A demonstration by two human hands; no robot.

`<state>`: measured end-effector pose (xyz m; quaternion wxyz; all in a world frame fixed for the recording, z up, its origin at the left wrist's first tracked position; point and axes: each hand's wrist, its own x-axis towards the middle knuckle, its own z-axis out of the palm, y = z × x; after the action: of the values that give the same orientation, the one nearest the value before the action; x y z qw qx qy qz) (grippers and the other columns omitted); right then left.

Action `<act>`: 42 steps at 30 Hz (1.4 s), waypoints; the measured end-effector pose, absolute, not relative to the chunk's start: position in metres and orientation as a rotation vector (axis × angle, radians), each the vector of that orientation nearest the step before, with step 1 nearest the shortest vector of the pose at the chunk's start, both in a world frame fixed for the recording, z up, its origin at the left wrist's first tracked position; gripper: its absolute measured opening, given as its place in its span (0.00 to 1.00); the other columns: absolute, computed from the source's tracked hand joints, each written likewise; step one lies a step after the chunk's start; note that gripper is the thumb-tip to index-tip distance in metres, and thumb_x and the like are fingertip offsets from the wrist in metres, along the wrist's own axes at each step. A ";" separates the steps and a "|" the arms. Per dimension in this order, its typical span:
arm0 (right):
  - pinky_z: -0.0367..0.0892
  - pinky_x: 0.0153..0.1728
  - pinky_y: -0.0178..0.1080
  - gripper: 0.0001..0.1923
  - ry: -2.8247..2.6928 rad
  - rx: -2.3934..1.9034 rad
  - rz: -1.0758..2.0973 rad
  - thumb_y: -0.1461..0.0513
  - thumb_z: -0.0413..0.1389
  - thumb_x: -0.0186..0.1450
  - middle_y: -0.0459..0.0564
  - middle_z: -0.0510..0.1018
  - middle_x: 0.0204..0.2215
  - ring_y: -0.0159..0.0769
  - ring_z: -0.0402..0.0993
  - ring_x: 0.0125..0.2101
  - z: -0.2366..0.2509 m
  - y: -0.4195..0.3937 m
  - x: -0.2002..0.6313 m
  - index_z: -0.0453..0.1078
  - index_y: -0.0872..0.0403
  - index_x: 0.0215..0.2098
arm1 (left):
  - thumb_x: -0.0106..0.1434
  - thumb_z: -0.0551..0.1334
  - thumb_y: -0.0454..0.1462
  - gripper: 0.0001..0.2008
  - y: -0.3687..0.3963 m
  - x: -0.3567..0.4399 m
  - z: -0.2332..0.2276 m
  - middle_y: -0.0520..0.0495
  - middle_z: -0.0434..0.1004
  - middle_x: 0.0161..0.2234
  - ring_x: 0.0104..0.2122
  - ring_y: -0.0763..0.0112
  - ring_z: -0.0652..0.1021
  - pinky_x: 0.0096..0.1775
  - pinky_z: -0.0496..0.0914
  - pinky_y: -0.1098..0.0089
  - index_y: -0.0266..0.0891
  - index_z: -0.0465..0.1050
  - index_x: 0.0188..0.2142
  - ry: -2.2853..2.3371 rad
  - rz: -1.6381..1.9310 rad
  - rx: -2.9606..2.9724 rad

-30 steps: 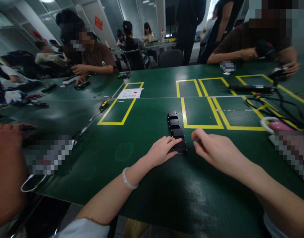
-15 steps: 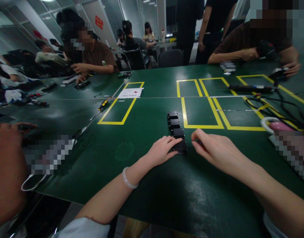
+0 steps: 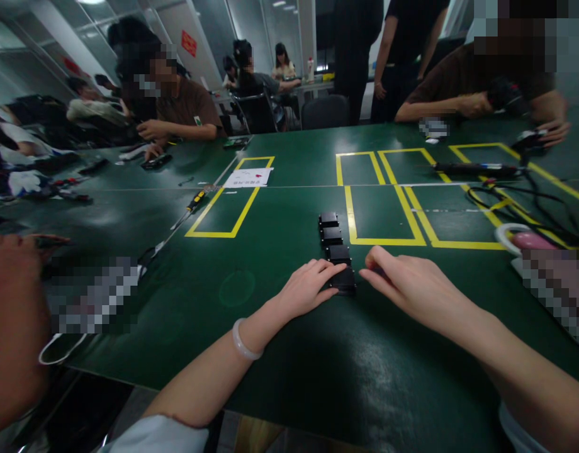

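Left hand flat, grip released, fingertips on nearest black box; right hand just beside, grip unclear.

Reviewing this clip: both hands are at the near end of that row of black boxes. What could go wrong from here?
The left hand rests on the nearest black box, which touches the next in the row of black boxes; a push could skew the line. The right hand sits close beside it, so the fingers might collide.

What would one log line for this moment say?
left hand: fingertips on nearest black block | right hand: beside that block, contact unclear | row of black blocks on green table
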<state>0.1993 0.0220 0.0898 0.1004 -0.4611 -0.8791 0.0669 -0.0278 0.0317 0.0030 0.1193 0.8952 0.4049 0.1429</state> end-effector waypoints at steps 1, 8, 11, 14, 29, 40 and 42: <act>0.54 0.23 0.35 0.11 -2.597 -1.371 0.186 0.55 0.41 0.70 0.45 0.73 0.23 0.34 0.70 0.22 0.089 0.023 0.199 0.59 0.51 0.37 | 0.68 0.57 0.41 0.25 0.032 -0.028 0.003 0.45 0.66 0.51 0.49 0.63 0.70 0.50 0.68 0.61 0.48 0.52 0.62 1.184 0.418 2.616; 0.57 0.24 0.34 0.06 -2.551 -1.317 0.225 0.60 0.42 0.69 0.45 0.75 0.27 0.33 0.70 0.23 0.087 0.025 0.201 0.58 0.52 0.40 | 0.68 0.58 0.41 0.25 0.032 -0.028 0.002 0.45 0.66 0.52 0.49 0.63 0.69 0.50 0.68 0.61 0.47 0.53 0.62 1.186 0.416 2.608; 0.57 0.24 0.35 0.08 -2.572 -1.362 0.216 0.58 0.42 0.70 0.46 0.75 0.27 0.34 0.72 0.24 0.088 0.025 0.201 0.59 0.52 0.39 | 0.68 0.57 0.41 0.25 0.032 -0.028 0.003 0.45 0.66 0.52 0.49 0.63 0.69 0.50 0.67 0.61 0.47 0.53 0.62 1.184 0.413 2.614; 0.56 0.24 0.36 0.15 -2.632 -1.433 0.135 0.54 0.39 0.71 0.47 0.75 0.23 0.37 0.72 0.24 0.089 0.025 0.201 0.63 0.52 0.38 | 0.68 0.57 0.41 0.25 0.032 -0.028 0.003 0.45 0.66 0.52 0.49 0.63 0.69 0.50 0.67 0.62 0.46 0.53 0.62 1.188 0.408 2.615; 0.57 0.25 0.38 0.16 -2.690 -1.491 -0.003 0.54 0.39 0.71 0.48 0.75 0.24 0.41 0.74 0.26 0.090 0.024 0.202 0.64 0.52 0.37 | 0.68 0.57 0.41 0.25 0.032 -0.028 0.003 0.45 0.66 0.52 0.49 0.63 0.69 0.51 0.67 0.62 0.46 0.53 0.62 1.196 0.400 2.628; 0.59 0.26 0.38 0.15 -2.646 -1.476 0.010 0.54 0.40 0.70 0.48 0.76 0.25 0.41 0.74 0.27 0.088 0.023 0.200 0.64 0.52 0.39 | 0.68 0.57 0.41 0.25 0.031 -0.028 0.003 0.45 0.65 0.51 0.49 0.63 0.69 0.50 0.67 0.61 0.46 0.53 0.62 1.202 0.395 2.633; 0.59 0.26 0.39 0.15 -2.658 -1.469 -0.008 0.55 0.39 0.71 0.48 0.76 0.25 0.42 0.75 0.27 0.087 0.024 0.199 0.65 0.52 0.39 | 0.68 0.57 0.41 0.25 0.031 -0.028 0.003 0.45 0.65 0.52 0.49 0.63 0.69 0.50 0.68 0.61 0.46 0.53 0.62 1.198 0.392 2.631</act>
<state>0.1995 0.0238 0.0866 0.0523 -0.4832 -0.8739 -0.0025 -0.0280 0.0315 0.0028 0.1118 0.8962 0.4080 0.1334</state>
